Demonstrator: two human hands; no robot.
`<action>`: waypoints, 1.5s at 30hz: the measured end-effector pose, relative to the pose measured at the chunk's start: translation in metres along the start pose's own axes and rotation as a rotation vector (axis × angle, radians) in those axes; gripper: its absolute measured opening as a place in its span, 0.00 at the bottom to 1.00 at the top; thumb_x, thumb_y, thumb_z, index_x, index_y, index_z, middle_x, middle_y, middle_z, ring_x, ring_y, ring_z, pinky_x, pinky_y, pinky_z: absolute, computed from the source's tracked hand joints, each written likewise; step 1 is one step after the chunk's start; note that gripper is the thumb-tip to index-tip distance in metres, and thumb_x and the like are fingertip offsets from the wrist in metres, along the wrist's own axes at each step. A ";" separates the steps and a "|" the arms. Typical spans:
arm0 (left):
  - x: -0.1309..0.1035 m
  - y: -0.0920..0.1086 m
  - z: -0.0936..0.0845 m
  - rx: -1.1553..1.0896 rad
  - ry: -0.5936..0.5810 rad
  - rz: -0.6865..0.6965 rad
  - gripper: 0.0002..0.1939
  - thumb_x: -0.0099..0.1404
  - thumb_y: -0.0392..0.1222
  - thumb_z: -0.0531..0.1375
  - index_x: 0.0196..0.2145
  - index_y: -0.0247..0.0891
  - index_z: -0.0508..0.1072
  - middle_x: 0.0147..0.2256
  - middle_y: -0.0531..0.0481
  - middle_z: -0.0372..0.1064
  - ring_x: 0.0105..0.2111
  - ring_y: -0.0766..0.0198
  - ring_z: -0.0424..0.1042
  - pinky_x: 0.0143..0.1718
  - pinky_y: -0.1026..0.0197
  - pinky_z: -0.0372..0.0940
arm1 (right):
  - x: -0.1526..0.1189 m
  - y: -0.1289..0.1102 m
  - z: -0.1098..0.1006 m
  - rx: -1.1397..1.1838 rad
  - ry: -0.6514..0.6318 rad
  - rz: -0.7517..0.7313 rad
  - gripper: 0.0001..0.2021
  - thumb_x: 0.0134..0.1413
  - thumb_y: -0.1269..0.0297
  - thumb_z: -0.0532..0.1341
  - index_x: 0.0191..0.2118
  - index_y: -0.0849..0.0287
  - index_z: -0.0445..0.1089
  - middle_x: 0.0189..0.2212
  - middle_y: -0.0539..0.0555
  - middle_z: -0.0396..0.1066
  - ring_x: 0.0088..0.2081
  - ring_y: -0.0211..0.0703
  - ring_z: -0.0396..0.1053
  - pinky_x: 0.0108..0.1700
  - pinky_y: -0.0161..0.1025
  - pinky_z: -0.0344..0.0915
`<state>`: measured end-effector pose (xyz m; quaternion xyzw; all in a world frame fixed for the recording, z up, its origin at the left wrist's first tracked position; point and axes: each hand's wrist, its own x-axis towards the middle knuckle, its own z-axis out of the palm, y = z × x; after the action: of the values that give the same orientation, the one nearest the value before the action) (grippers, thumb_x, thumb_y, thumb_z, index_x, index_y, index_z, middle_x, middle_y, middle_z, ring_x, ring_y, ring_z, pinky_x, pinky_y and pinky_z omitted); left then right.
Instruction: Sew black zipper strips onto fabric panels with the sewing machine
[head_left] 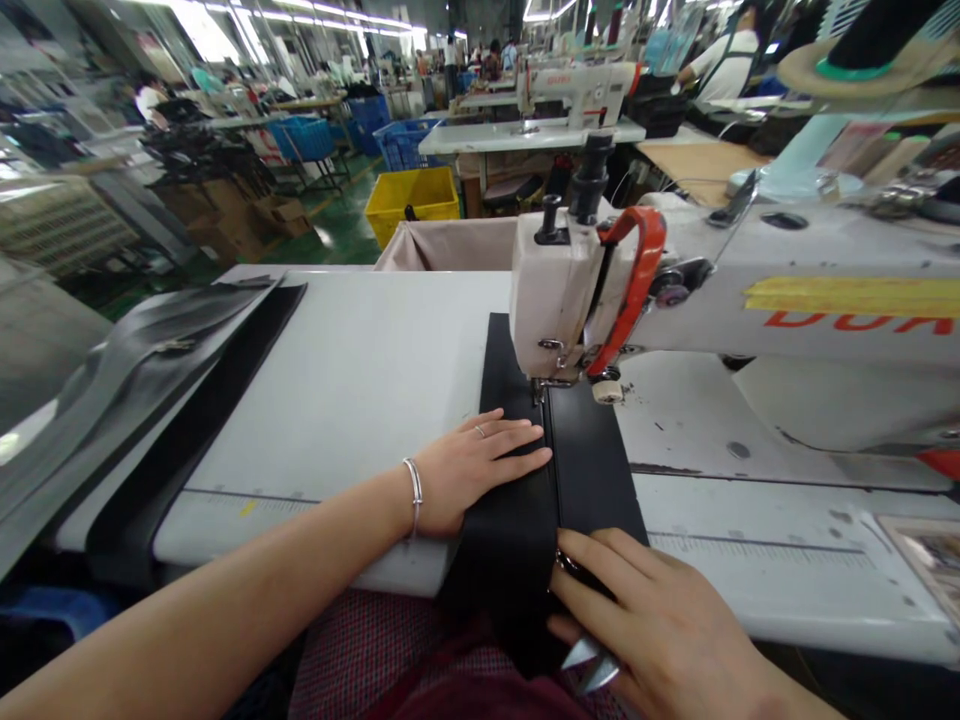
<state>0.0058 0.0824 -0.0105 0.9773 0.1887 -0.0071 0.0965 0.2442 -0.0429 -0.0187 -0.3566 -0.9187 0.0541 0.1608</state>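
Note:
My left hand (480, 465) lies flat with its fingers spread on a black, leather-like panel (514, 515), just before the needle of a white sewing machine (551, 300). A seam line runs lengthwise along the panel, in line with the presser foot (538, 390). The panel's near end droops over the table's front edge. My right hand (645, 600) is closed at that edge, its fingertips against the panel. Thread snips (596, 668) are tucked in this hand, blades pointing down toward my lap. The fingers' undersides are hidden.
Long black strips (217, 410) and grey material (142, 370) hang over the table's left side. A ruler scale (757, 545) marks the white tabletop (375, 350). Behind stand a cloth-lined bin (465, 245) and a yellow crate (412, 200). A person (727, 65) sits at back right.

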 end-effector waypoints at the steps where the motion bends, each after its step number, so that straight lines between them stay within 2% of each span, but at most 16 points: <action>1: 0.000 0.000 0.000 -0.001 0.001 -0.001 0.47 0.52 0.46 0.61 0.66 0.39 0.46 0.66 0.43 0.41 0.65 0.51 0.43 0.66 0.45 0.35 | -0.001 0.002 0.001 -0.009 0.007 0.004 0.13 0.58 0.66 0.55 0.49 0.56 0.68 0.49 0.56 0.68 0.42 0.48 0.65 0.35 0.41 0.70; 13: 0.001 -0.002 0.002 -0.014 0.032 -0.016 0.43 0.55 0.48 0.60 0.65 0.39 0.49 0.65 0.43 0.44 0.65 0.51 0.44 0.66 0.45 0.36 | 0.003 0.008 0.006 0.055 0.043 0.037 0.10 0.59 0.69 0.55 0.44 0.55 0.69 0.44 0.55 0.69 0.43 0.48 0.66 0.37 0.43 0.70; 26: 0.002 -0.006 -0.001 -0.032 0.036 -0.020 0.45 0.55 0.47 0.60 0.66 0.37 0.44 0.65 0.43 0.43 0.65 0.55 0.44 0.67 0.48 0.35 | 0.010 0.011 0.008 0.093 0.090 0.037 0.09 0.59 0.71 0.55 0.43 0.56 0.70 0.41 0.54 0.71 0.44 0.47 0.66 0.39 0.41 0.69; 30: 0.003 -0.007 -0.002 -0.028 0.040 -0.032 0.46 0.55 0.47 0.60 0.66 0.37 0.44 0.65 0.43 0.43 0.65 0.57 0.43 0.67 0.49 0.36 | 0.014 0.014 0.007 0.114 0.067 0.049 0.09 0.58 0.72 0.55 0.41 0.56 0.70 0.39 0.53 0.71 0.42 0.46 0.66 0.39 0.41 0.68; 33: 0.003 -0.010 0.000 -0.056 0.056 -0.034 0.44 0.57 0.46 0.59 0.66 0.37 0.44 0.65 0.43 0.43 0.65 0.58 0.43 0.67 0.49 0.36 | 0.027 0.028 0.000 0.123 0.013 0.055 0.08 0.59 0.70 0.54 0.37 0.56 0.70 0.36 0.52 0.70 0.38 0.43 0.66 0.36 0.40 0.67; 36: 0.002 -0.016 0.004 -0.163 0.113 -0.032 0.38 0.61 0.46 0.57 0.65 0.39 0.47 0.65 0.44 0.46 0.65 0.59 0.45 0.67 0.50 0.37 | 0.047 0.052 -0.009 0.067 -0.002 0.125 0.09 0.59 0.69 0.55 0.43 0.55 0.69 0.39 0.53 0.69 0.39 0.44 0.67 0.37 0.41 0.66; 39: 0.000 -0.021 0.006 -0.338 0.217 -0.014 0.34 0.62 0.46 0.56 0.64 0.40 0.51 0.63 0.46 0.52 0.63 0.60 0.52 0.67 0.52 0.40 | 0.068 0.075 -0.011 0.114 -0.043 0.159 0.18 0.54 0.72 0.58 0.51 0.54 0.66 0.45 0.54 0.67 0.45 0.45 0.67 0.41 0.40 0.66; 42: -0.001 -0.020 0.005 -0.485 0.319 -0.063 0.28 0.63 0.45 0.57 0.60 0.38 0.59 0.59 0.46 0.59 0.59 0.60 0.59 0.64 0.55 0.50 | 0.080 0.086 -0.005 0.216 -0.047 0.209 0.15 0.54 0.71 0.59 0.48 0.54 0.66 0.41 0.52 0.69 0.43 0.43 0.68 0.42 0.39 0.65; 45: -0.002 -0.017 0.003 -0.554 0.368 -0.190 0.25 0.62 0.42 0.58 0.56 0.39 0.63 0.56 0.47 0.62 0.55 0.59 0.64 0.59 0.57 0.59 | 0.082 0.085 0.001 0.212 0.012 0.291 0.13 0.54 0.71 0.59 0.46 0.56 0.66 0.39 0.53 0.69 0.41 0.43 0.68 0.41 0.38 0.64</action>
<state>-0.0021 0.0972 -0.0162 0.8768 0.2879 0.2117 0.3216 0.2409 0.0755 -0.0167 -0.4670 -0.8458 0.1711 0.1933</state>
